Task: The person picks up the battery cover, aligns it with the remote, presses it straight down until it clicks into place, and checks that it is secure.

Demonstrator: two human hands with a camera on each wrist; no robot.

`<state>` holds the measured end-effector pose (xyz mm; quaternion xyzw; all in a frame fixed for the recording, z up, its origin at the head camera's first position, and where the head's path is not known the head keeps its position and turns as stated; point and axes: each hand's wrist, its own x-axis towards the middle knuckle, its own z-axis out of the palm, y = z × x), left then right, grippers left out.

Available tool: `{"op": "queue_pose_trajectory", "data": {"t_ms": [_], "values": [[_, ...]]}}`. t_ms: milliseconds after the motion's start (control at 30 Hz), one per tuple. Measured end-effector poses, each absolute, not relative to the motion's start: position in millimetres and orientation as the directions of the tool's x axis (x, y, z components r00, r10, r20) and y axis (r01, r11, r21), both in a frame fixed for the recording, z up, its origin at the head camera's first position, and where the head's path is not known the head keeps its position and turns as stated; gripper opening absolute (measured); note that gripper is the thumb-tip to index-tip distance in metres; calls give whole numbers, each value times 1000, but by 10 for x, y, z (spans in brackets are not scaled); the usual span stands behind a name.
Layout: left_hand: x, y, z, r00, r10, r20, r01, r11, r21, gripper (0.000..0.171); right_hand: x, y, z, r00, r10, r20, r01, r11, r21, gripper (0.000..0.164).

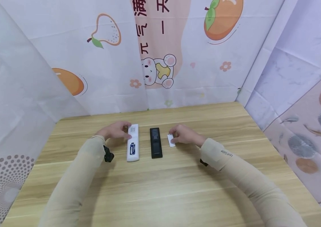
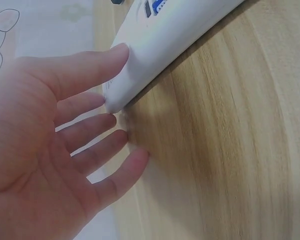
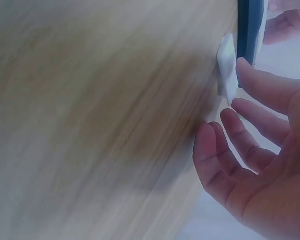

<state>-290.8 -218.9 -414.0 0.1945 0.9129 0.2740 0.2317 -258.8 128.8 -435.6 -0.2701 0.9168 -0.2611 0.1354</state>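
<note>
A white remote control (image 1: 133,156) lies on the wooden table, its battery bay uncovered with blue batteries (image 1: 132,149) showing. At its far left side is my left hand (image 1: 117,130), thumb by the remote's side and fingers spread loosely around the far end. In the left wrist view the palm faces the remote, and contact is unclear. My right hand (image 1: 185,134) is at a small white battery cover (image 1: 171,142). Its thumb and index finger are close to the cover's far end, apart from each other, the other fingers loosely bent. Whether they touch it is hard to tell.
Between the hands lies a black remote control (image 1: 156,146), roughly parallel to the white one. The wooden table (image 1: 149,195) ends at a printed curtain (image 1: 115,78) behind. Another covered wall (image 1: 296,94) stands on the right.
</note>
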Motion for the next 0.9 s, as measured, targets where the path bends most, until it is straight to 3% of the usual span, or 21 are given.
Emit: {"op": "queue_pose_trajectory", "data": {"t_ms": [400,900], "values": [[-2933,-2159,-4133,-827,438,-353,155,781,605,76,-2578,1254,-4370,-803,-586,-105,-469,731,-495,41],[-3007,-2071,-4073,-814,386,-434,74,810,582,78,-2504,1139,-4369,-861,-482,-164,-370,814,-448,38]]}}
